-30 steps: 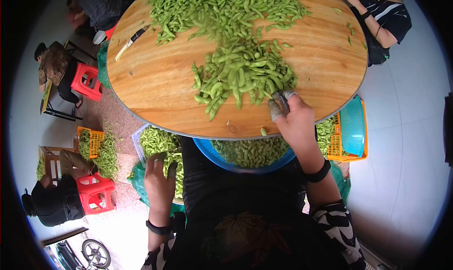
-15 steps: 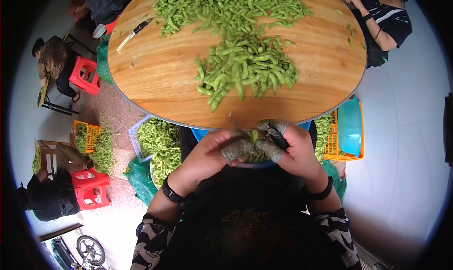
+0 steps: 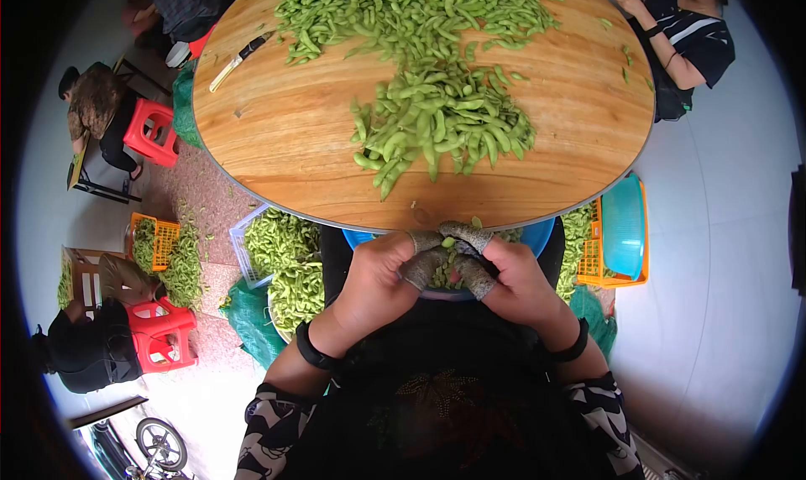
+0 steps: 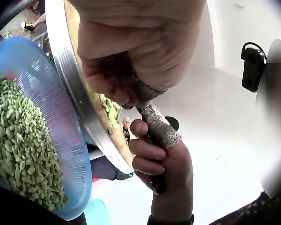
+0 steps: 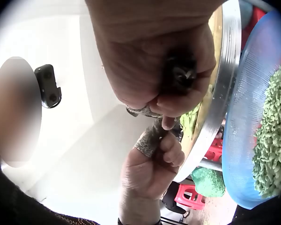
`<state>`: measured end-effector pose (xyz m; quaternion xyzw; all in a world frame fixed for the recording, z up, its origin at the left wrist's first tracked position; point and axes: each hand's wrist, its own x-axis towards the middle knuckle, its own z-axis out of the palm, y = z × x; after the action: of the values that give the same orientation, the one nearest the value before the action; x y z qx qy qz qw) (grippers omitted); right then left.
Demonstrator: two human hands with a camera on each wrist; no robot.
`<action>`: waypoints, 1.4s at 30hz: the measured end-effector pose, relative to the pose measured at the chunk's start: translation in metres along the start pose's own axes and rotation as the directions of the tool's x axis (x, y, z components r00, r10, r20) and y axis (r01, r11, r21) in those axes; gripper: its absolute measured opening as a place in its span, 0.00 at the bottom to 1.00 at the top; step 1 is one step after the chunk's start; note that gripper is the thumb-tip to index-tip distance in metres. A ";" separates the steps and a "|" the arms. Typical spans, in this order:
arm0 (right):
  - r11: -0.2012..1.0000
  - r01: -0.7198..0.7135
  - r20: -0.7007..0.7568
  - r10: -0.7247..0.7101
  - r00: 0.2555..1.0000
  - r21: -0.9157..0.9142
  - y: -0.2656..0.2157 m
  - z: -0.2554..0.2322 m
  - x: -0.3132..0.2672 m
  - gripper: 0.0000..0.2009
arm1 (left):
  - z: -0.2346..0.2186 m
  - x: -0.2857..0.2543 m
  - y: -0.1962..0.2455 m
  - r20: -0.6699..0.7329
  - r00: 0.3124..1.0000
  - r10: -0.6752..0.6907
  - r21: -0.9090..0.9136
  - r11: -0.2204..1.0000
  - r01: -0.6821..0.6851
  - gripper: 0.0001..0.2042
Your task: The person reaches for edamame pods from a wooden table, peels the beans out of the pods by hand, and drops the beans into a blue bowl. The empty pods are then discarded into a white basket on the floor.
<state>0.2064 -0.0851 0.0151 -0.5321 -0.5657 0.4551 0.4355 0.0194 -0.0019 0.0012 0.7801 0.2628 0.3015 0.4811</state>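
Note:
Both hands meet over the blue basin [image 4: 68, 136], close to the table's near edge. Tape-like grey wraps cover the thumbs and fingers at work. A green soybean pod [image 3: 449, 242] shows between the fingertips, pinched by my left hand [image 3: 374, 274] and touched by my right hand [image 3: 516, 279]. In my right palm, under curled fingers, lies a tool with a black handle [image 4: 158, 182]; its working end is hidden. Shelled green beans [image 4: 21, 145] fill much of the basin. Ahead, a heap of whole pods [image 3: 445, 123] lies on the round wooden table [image 3: 277, 153].
A knife [image 3: 241, 60] lies at the table's left. Pod-filled containers [image 3: 290, 266] stand left of my lap, and an orange crate with a teal basket [image 3: 622, 224] at right. Another person [image 3: 688, 35] is across at the right; others sit left near red stools [image 3: 151, 133].
My right hand has come back from the pod heap to the basin, and my left hand has risen from the side to meet it. Since then the fingers have shifted slightly around the pod.

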 end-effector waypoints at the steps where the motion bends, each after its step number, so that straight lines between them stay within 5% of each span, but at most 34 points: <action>1: 1.000 -0.006 0.001 0.006 1.000 0.009 0.000 0.000 0.000 0.21 | 0.000 0.000 0.001 -0.019 0.999 -0.026 0.016 1.000 0.027 0.12; 6: 0.999 -0.040 0.017 0.040 0.999 -0.002 -0.001 -0.003 -0.002 0.22 | 0.001 0.001 -0.006 -0.079 0.997 0.006 0.018 1.000 -0.004 0.12; 12: 0.997 0.000 0.022 -0.002 1.000 0.074 0.017 -0.001 0.001 0.22 | -0.006 0.003 0.003 0.020 0.989 0.145 0.324 0.935 -0.143 0.12; 14: 0.744 -0.403 0.241 0.323 0.915 0.533 0.014 -0.004 0.002 0.18 | -0.011 0.004 0.007 0.069 0.980 0.186 0.376 0.905 -0.198 0.12; 15: 0.741 -0.404 0.240 0.325 0.915 0.537 0.012 -0.003 0.001 0.18 | -0.011 0.002 0.003 0.074 0.980 0.183 0.375 0.906 -0.197 0.12; 17: 0.559 -0.503 0.340 0.375 0.862 0.659 0.009 0.002 0.001 0.14 | -0.013 -0.002 -0.010 0.058 0.997 0.043 -0.090 0.995 -0.037 0.12; 18: 0.557 -0.502 0.339 0.375 0.863 0.662 0.008 0.001 0.002 0.14 | -0.016 -0.007 -0.009 0.151 0.974 -0.167 -0.356 0.910 0.211 0.10; 19: 0.474 -0.527 0.405 0.341 0.848 0.705 0.006 0.000 0.004 0.13 | -0.018 -0.007 -0.013 0.155 0.973 -0.169 -0.354 0.910 0.214 0.10; 21: 0.382 -0.553 0.467 0.300 0.832 0.740 0.008 0.000 0.003 0.12 | -0.018 -0.009 -0.023 0.345 0.886 -0.309 -0.696 0.549 0.463 0.09; 22: 0.324 -0.576 0.502 0.288 0.816 0.751 0.011 0.001 0.002 0.12 | -0.017 -0.010 -0.025 0.350 0.884 -0.311 -0.695 0.547 0.467 0.09; 24: 0.262 -0.596 0.534 0.275 0.800 0.759 0.015 0.002 0.000 0.13 | -0.013 -0.011 -0.027 0.466 0.824 -0.321 -0.808 0.226 0.545 0.09; 25: 0.288 -0.575 0.491 0.316 0.812 0.765 0.016 0.003 -0.001 0.13 | -0.010 -0.010 -0.029 0.468 0.824 -0.320 -0.807 0.224 0.546 0.09; 27: 0.315 -0.554 0.444 0.357 0.822 0.771 0.013 0.004 -0.003 0.13 | -0.003 -0.006 -0.032 0.351 0.866 -0.356 -0.680 0.539 0.497 0.10; 28: 0.386 -0.565 0.388 0.447 0.806 0.730 0.006 0.004 -0.003 0.13 | -0.002 -0.005 -0.029 0.352 0.866 -0.355 -0.680 0.539 0.497 0.10; 29: 0.450 -0.579 0.321 0.528 0.786 0.680 0.002 0.005 -0.002 0.12 | -0.003 -0.004 -0.024 0.212 0.945 -0.250 -0.414 0.853 0.319 0.09; 30: 0.449 -0.577 0.320 0.526 0.788 0.682 0.003 0.006 -0.003 0.12 | -0.004 -0.003 -0.020 0.127 0.988 -0.086 -0.052 0.994 0.093 0.08; 31: 0.509 -0.552 0.285 0.511 0.811 0.660 0.004 0.006 -0.004 0.13 | -0.006 -0.002 -0.019 0.129 0.988 -0.084 -0.049 0.995 0.091 0.08; 33: 0.568 -0.523 0.250 0.490 0.835 0.636 0.004 0.007 -0.005 0.13 | -0.010 0.001 -0.017 0.164 0.963 0.214 0.449 0.853 -0.266 0.10; 34: 0.611 -0.480 0.225 0.448 0.865 0.630 0.003 0.008 -0.005 0.13 | -0.011 0.001 -0.014 0.165 0.962 0.216 0.451 0.851 -0.268 0.10; 36: 0.654 -0.431 0.199 0.400 0.894 0.621 0.000 0.007 -0.004 0.14 | -0.009 0.002 -0.008 0.220 0.915 0.338 0.681 0.619 -0.392 0.12; 40: 0.697 -0.388 0.134 0.391 0.911 0.602 -0.005 0.006 -0.003 0.15 | 0.003 0.005 -0.009 0.110 0.905 0.410 0.687 0.627 -0.367 0.11; 42: 0.695 -0.369 0.136 0.368 0.920 0.617 -0.001 0.007 -0.003 0.15 | 0.009 0.002 -0.007 -0.024 0.983 0.181 0.367 0.917 -0.159 0.04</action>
<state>0.1995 -0.0888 0.0150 -0.4565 -0.2623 0.6964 0.4877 0.0266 -0.0035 -0.0081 0.8664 0.2590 0.3107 0.2928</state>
